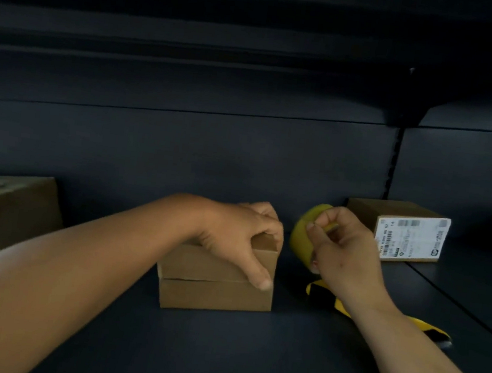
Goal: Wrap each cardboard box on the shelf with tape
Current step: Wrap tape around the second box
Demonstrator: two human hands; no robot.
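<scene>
Left hand (243, 235) grips box (218, 279); right hand (343, 254) pinches tape (302, 235)

A dark metal shelf (218, 347) carries three cardboard boxes. At its centre stands a small plain brown box (213, 287), a horizontal seam running across its front face. Well apart to the left, at the frame's edge, sits a larger box (3, 212), its surface glossy and partly blurred. To the right, near the back panel (180, 153), rests a third box (389, 216) bearing a white barcode label (412, 237) on its front. Between the centre and right boxes, a yellow-and-black tape dispenser (327, 298) is on the shelf, its yellowish roll raised.
</scene>
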